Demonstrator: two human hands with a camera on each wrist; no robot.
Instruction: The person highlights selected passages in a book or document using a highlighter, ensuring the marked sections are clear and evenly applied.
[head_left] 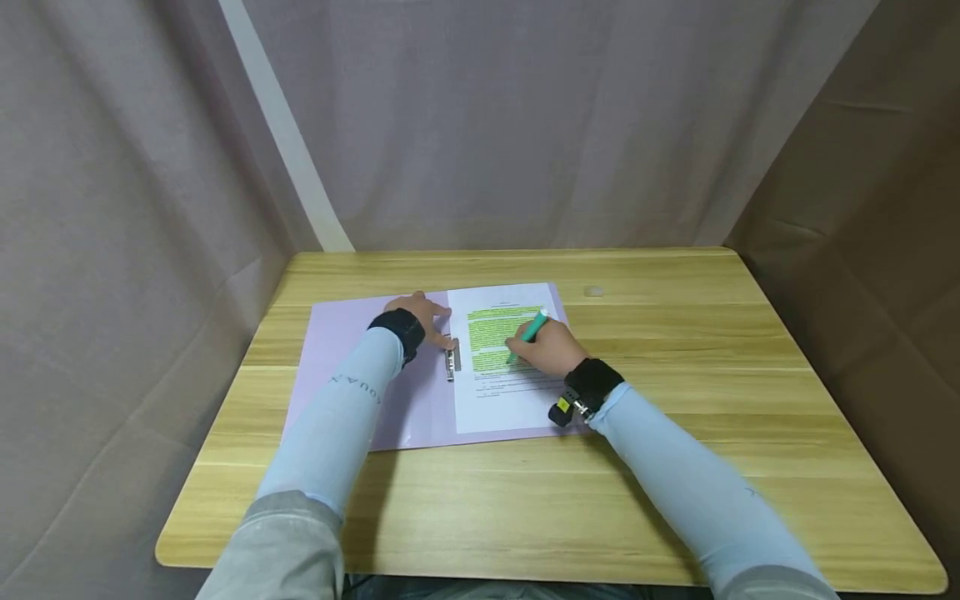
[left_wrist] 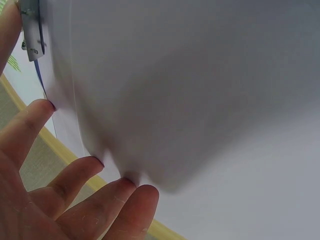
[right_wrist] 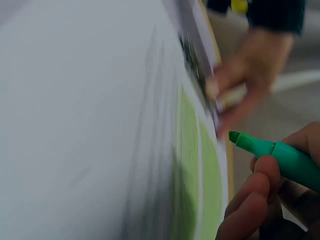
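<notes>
Gripping a green highlighter, the right hand held its tip on the printed page, while the left hand pressed flat, fingers straight, on the lilac folder.

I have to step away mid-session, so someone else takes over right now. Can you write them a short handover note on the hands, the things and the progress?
Left hand: fingers flat, pressing the open lilac folder beside its metal clip.
Right hand: grip on the green highlighter, tip at the printed sheet lying in the folder's right half.
Done: upper text blocks highlighted green.
Left: the lower lines are unmarked.
All sits on the wooden table.
</notes>
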